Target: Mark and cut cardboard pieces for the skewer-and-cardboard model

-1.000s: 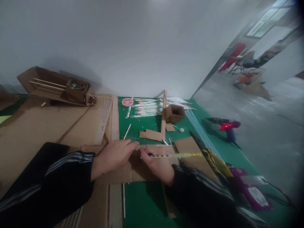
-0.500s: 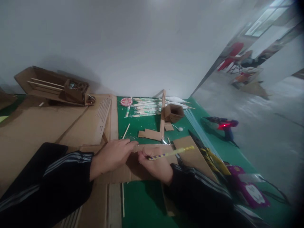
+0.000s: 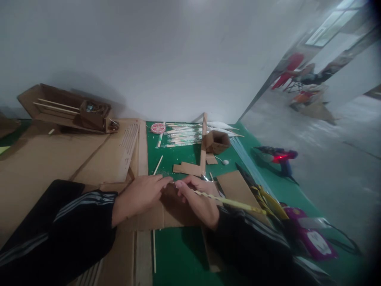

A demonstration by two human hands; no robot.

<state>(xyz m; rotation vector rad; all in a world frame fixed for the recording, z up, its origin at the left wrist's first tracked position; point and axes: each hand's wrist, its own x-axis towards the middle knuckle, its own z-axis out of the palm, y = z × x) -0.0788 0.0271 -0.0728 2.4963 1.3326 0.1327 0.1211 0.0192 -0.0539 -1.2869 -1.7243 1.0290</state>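
My right hand [image 3: 198,200] is closed around a yellow pencil [image 3: 229,202] with dark spots. Its back end slants toward my right forearm, and its tip is hidden at my fingers. Beside it, my left hand [image 3: 143,195] lies palm down with its fingers stretched forward over a piece of cardboard [image 3: 149,220]. The fingertips of both hands almost meet near the cardboard's far edge. Whether something thin lies under my left fingertips I cannot make out. Past my right hand is another flat cardboard piece [image 3: 238,190].
Wrapped sticks [image 3: 184,135], a round red tin [image 3: 158,128] and a small cardboard box [image 3: 218,142] lie behind. On the right are yellow-handled pliers [image 3: 268,198], a purple case [image 3: 309,234] and a glue gun [image 3: 279,157]. A long cardboard box [image 3: 65,107] stands far left.
My right hand has turned and shifted slightly, swinging the pencil's back end down and to the right. My left hand has stayed nearly still.
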